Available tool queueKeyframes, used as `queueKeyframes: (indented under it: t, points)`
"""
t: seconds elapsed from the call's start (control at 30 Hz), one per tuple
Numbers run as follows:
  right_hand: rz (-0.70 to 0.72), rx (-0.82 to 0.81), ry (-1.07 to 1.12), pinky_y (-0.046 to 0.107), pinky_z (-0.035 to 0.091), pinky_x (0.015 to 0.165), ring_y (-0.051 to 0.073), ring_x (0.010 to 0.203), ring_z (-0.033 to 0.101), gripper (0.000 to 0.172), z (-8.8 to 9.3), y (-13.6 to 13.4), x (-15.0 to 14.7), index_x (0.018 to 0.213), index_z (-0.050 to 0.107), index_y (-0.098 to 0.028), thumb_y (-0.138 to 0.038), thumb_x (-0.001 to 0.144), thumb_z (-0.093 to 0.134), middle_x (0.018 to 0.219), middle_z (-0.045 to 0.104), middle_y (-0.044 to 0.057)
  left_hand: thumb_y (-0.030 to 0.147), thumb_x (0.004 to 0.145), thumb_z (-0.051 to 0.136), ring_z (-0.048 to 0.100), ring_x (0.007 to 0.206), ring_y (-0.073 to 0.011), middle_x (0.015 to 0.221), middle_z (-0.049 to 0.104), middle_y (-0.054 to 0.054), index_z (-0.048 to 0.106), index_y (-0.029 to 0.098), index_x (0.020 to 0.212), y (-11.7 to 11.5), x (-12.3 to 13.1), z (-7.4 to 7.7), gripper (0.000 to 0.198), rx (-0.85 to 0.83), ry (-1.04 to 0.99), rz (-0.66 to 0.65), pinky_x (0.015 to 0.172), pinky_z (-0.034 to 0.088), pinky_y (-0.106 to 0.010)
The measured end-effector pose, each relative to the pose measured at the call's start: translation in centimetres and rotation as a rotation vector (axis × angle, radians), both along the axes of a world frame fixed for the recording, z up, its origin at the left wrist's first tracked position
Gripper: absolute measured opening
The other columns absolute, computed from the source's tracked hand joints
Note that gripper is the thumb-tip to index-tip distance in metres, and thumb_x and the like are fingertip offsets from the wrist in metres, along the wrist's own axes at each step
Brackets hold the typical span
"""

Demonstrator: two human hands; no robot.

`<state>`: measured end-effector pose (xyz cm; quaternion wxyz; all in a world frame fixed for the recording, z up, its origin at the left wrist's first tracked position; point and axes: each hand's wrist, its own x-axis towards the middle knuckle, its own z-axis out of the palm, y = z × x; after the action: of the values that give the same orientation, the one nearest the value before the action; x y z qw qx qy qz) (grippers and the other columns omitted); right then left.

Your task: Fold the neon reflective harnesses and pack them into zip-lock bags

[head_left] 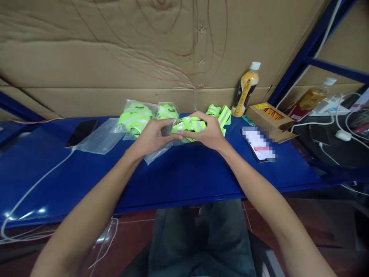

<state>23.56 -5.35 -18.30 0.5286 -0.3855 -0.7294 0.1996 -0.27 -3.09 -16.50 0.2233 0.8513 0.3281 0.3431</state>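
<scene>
- The right hand (211,130) grips a folded lime reflective strap (191,125) above the blue surface (184,181); the left hand (152,134) pinches a clear bag (157,153) beside it.
- From here I can't quite tell how far the strap sits inside.
- Just behind, two plastic bags (135,116) hold similar lime straps.
- A flat bag (100,139) lies leftward.
- To the right, an open carton (285,122) contains orange items (271,112), near a yellow-labelled bottle (245,90).
</scene>
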Motion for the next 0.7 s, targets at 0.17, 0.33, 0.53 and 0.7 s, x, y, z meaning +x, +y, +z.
queueKeyframes:
  t: [0.17, 0.33, 0.53, 0.7]
  points:
    - [0.114, -0.076, -0.067, 0.032, 0.045, 0.078, 0.018, 0.084, 0.061, 0.046, 0.8, -0.4, 0.2, 0.095, 0.070, -0.020, -0.061, 0.082, 0.086, 0.089, 0.070, 0.000, 0.051, 0.085, 0.090, 0.048, 0.066, -0.0131, 0.076, 0.060, 0.002, 0.075, 0.016, 0.088, -0.2, 0.3, -0.2, 0.038, -0.124, -0.067, -0.077, 0.060, 0.036, -0.025]
    - [0.007, 0.027, -0.017, 0.035, 0.047, 0.084, 0.020, 0.087, 0.061, 0.044, 0.4, -0.2, -0.7, 0.094, 0.066, -0.021, -0.060, 0.085, 0.083, 0.092, 0.068, 0.002, 0.056, 0.092, 0.085, 0.064, 0.074, -0.0188, 0.084, 0.073, -0.002, 0.080, 0.017, 0.105, -0.8, 0.6, -0.3, 0.041, 0.037, -0.026, -0.042, 0.071, 0.047, -0.028]
    - [-0.035, 0.032, 0.037, 0.033, 0.046, 0.078, 0.018, 0.080, 0.059, 0.041, -0.2, 0.0, -1.1, 0.090, 0.063, -0.021, -0.058, 0.084, 0.082, 0.085, 0.065, -0.001, 0.061, 0.098, 0.077, 0.075, 0.095, -0.0286, 0.108, 0.082, -0.012, 0.080, 0.018, 0.119, -1.4, 1.1, -0.6, 0.048, 0.295, -0.006, 0.055, 0.086, 0.054, -0.036]
    - [0.025, 0.028, -0.010, 0.033, 0.048, 0.078, 0.018, 0.080, 0.060, 0.049, -0.6, -0.4, -1.4, 0.091, 0.060, -0.023, -0.070, 0.091, 0.074, 0.085, 0.066, 0.000, 0.062, 0.093, 0.080, 0.052, 0.064, -0.0158, 0.073, 0.067, 0.001, 0.076, 0.018, 0.094, -0.8, 0.8, -0.2, 0.044, 0.074, 0.082, -0.090, 0.063, 0.038, -0.028]
